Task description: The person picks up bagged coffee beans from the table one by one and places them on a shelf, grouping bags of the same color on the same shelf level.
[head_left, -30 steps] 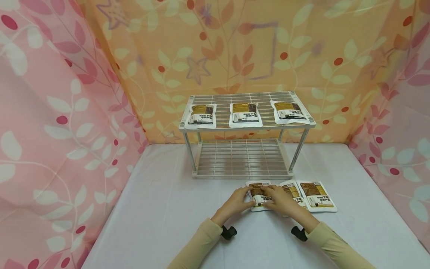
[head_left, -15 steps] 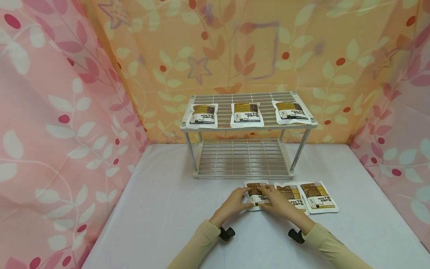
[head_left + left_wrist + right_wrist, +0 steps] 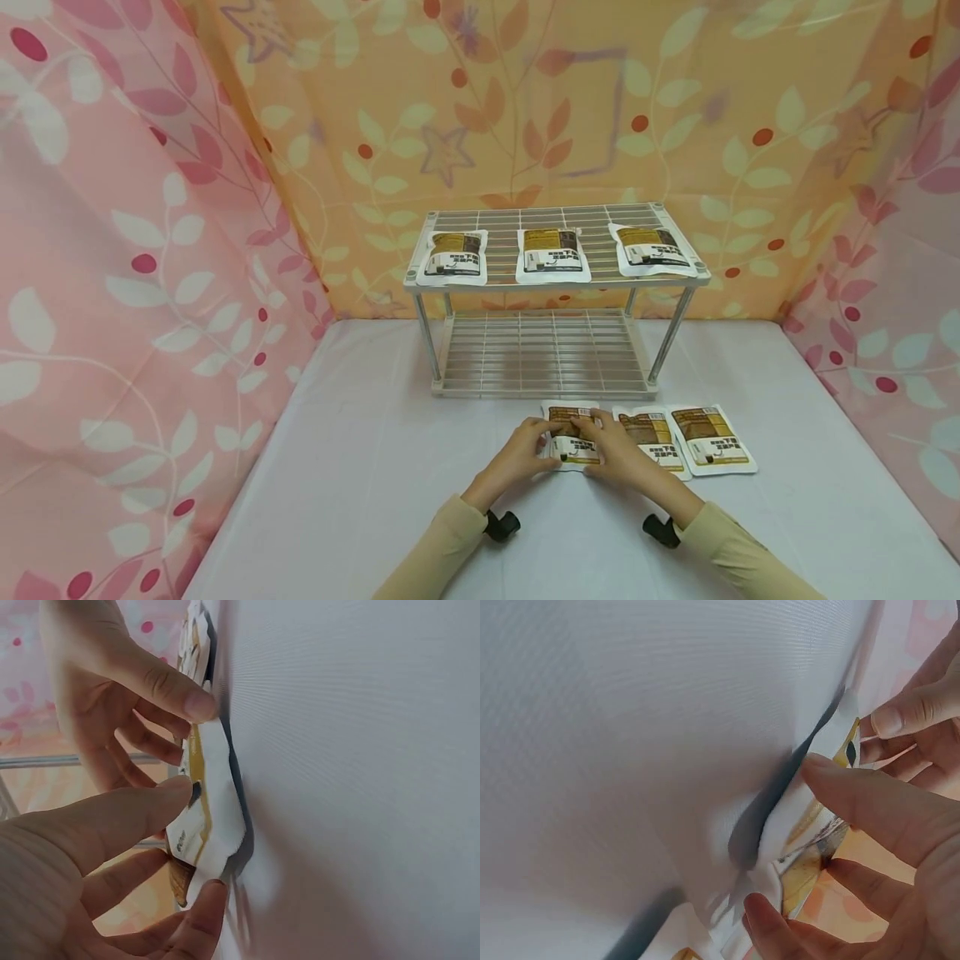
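A flat white pouch with a brown and gold label lies on the white table in front of the wire rack. My left hand grips its left side, thumb near the bottom and fingers over the label. From the other side my right hand holds the same pouch, thumb at the lower edge. Seen close in the left wrist view, the pouch has its near edge slightly off the cloth. To the right are two matching pouches, one beside my right hand and another at the end, edges touching or overlapping.
The two-tier wire rack stands behind the hands. Its top tier bears three similar pouches, at left, middle and right. Patterned cloth hangs around the table.
The pouch between my hands has shifted a little left. The middle pouch, partly under my right hand earlier, now lies straighter and shows more of its label.
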The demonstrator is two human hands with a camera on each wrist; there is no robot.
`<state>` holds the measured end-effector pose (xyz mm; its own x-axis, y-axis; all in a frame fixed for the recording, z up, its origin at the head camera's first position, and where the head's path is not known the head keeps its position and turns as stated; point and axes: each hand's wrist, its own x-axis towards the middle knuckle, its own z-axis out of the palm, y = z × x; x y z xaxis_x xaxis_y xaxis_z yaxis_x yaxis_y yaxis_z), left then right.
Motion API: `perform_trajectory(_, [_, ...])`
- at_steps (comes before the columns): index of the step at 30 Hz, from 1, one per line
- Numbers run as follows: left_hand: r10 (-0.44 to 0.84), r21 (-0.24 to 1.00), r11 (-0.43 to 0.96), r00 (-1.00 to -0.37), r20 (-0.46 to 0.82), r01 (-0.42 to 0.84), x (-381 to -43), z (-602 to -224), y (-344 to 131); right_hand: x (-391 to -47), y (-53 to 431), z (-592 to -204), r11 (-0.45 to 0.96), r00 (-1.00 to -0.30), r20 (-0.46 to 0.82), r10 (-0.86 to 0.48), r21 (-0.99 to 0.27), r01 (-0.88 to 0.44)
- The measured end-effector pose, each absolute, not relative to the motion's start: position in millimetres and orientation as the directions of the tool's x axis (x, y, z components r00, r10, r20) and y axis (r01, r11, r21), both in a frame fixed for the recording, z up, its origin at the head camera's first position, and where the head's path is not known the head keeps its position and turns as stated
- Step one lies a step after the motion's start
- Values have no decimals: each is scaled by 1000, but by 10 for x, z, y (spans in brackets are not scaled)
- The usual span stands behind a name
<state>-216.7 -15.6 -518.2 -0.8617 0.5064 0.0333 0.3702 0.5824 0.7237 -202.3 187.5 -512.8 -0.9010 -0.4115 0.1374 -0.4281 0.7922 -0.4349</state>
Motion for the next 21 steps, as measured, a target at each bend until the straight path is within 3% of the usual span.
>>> perform_trajectory(21, [419, 805, 468, -893, 161, 365, -2232, -5231, -317, -2114, 1735, -5086, 746, -894, 233, -383, -494, -448])
